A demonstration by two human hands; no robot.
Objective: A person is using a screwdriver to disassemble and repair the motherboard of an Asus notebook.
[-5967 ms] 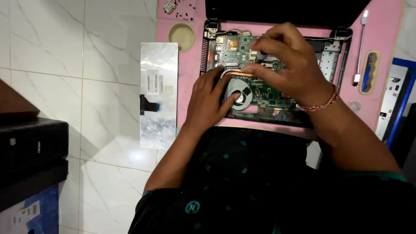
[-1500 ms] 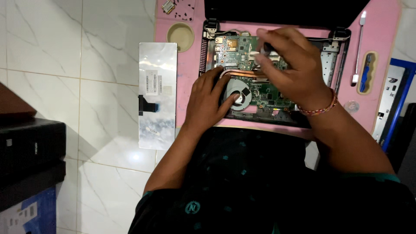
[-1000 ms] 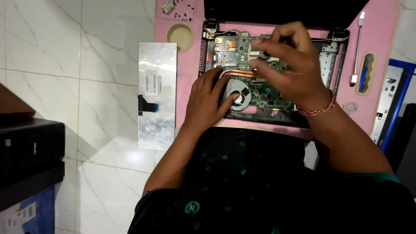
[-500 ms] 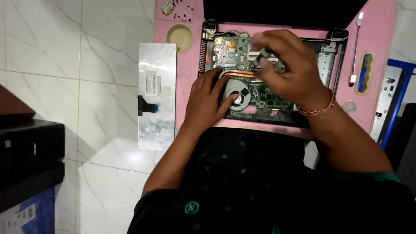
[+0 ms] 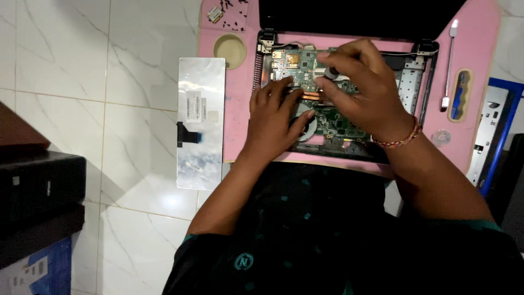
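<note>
My right hand (image 5: 363,90) covers the middle of the green circuit board (image 5: 305,71), so what my fingertips pinch there is hidden. My left hand (image 5: 275,120) hides most of the fan just below the board. Above the board, the dark screen (image 5: 355,16) is cut off by the top edge.

opened laptop (image 5: 349,125) on tray (image 5: 480,49), keyboard (image 5: 200,123) lying left of it; both hands over circuit board (image 5: 297,65)

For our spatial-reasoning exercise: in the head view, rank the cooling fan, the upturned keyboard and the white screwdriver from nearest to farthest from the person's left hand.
1. Cooling fan, touching the left hand.
2. Upturned keyboard, on the floor, to its left.
3. White screwdriver, far right on the pink mat.
</note>
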